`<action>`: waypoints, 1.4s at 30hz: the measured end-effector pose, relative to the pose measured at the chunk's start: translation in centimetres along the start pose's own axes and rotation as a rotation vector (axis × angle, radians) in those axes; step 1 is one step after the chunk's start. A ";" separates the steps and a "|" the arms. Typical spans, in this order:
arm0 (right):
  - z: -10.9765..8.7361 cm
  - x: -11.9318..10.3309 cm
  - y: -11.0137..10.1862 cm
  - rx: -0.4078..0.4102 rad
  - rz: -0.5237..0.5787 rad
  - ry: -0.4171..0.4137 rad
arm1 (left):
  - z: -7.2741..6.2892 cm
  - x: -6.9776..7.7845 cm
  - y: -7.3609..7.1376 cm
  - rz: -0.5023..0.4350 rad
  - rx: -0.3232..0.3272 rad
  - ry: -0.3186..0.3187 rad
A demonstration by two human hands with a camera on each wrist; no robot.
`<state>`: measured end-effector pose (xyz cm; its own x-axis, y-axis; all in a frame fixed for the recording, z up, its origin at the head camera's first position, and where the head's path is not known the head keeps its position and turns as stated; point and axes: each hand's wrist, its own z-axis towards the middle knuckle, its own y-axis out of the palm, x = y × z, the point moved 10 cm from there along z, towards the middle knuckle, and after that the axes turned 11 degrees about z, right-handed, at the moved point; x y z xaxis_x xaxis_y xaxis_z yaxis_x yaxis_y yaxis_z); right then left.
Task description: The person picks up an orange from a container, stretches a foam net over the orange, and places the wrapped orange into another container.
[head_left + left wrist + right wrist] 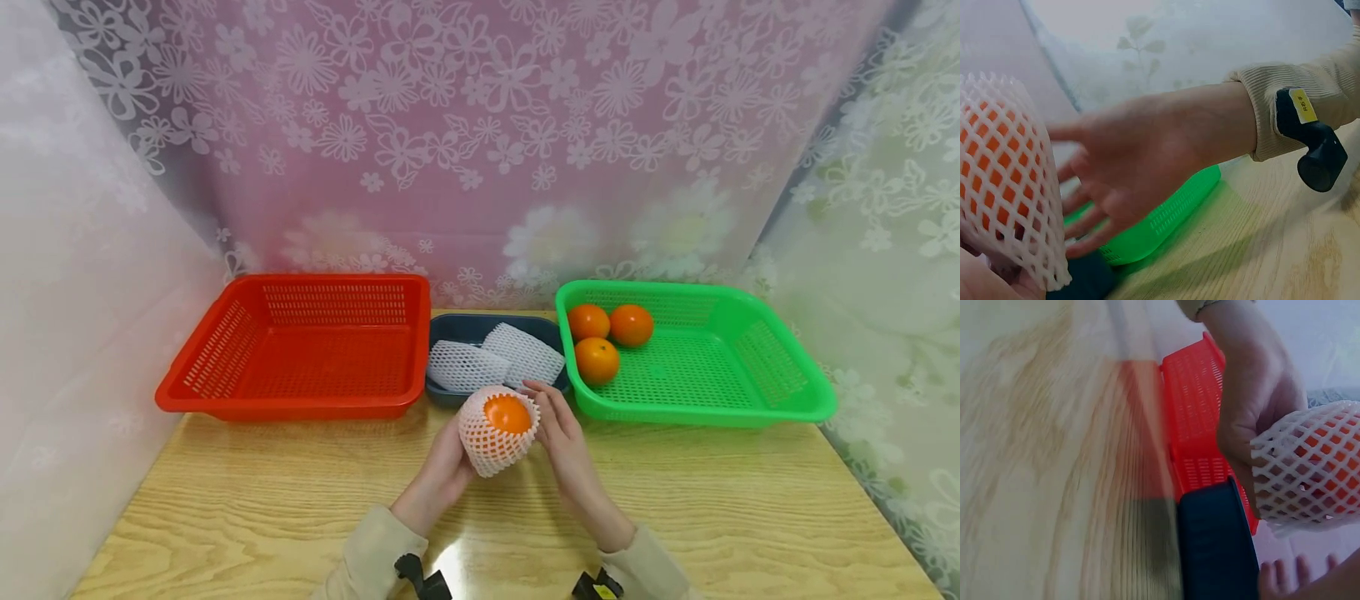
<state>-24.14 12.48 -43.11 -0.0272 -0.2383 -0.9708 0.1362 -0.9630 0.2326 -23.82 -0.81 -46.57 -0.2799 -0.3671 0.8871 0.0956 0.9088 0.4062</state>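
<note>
An orange sits inside a white foam net sleeve, its top showing through the sleeve's open end. My left hand grips the sleeved fruit from the left side, above the table's middle. On the other side, my right hand is beside the sleeve with its fingers extended. In the left wrist view the right hand has its fingers spread close to the mesh; whether they touch it I cannot tell. The right wrist view shows the left hand behind the sleeve, its fingertips hidden.
A dark blue basket holding flat white foam nets stands just beyond my hands. To its left is a red basket. The green basket on the right contains three oranges. Floral curtains surround the wooden table.
</note>
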 end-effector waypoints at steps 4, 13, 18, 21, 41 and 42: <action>-0.8 -1.9 2.5 -0.243 -0.045 -0.198 | 0.3 0.1 -0.4 0.002 0.032 0.013; -1.6 -2.7 3.5 -0.203 -0.224 -0.234 | 0.4 1.1 -0.5 0.232 0.035 0.110; -1.1 -3.3 2.1 -0.110 -0.244 -0.226 | 0.2 3.6 -0.8 0.486 0.127 0.242; -0.8 -3.2 1.3 -0.065 -0.245 -0.195 | -0.1 5.0 0.5 0.537 0.044 0.340; -0.8 -2.9 1.6 -0.088 0.008 0.005 | -1.0 3.3 3.5 0.751 -0.190 0.396; -0.8 -2.9 1.7 -0.088 0.021 0.009 | -1.1 3.5 3.5 0.736 -0.187 0.401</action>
<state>-23.04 11.67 -39.94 -0.0144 -0.2571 -0.9663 0.2236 -0.9427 0.2475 -23.42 0.87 -41.85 0.2707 0.2289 0.9351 0.2863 0.9082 -0.3052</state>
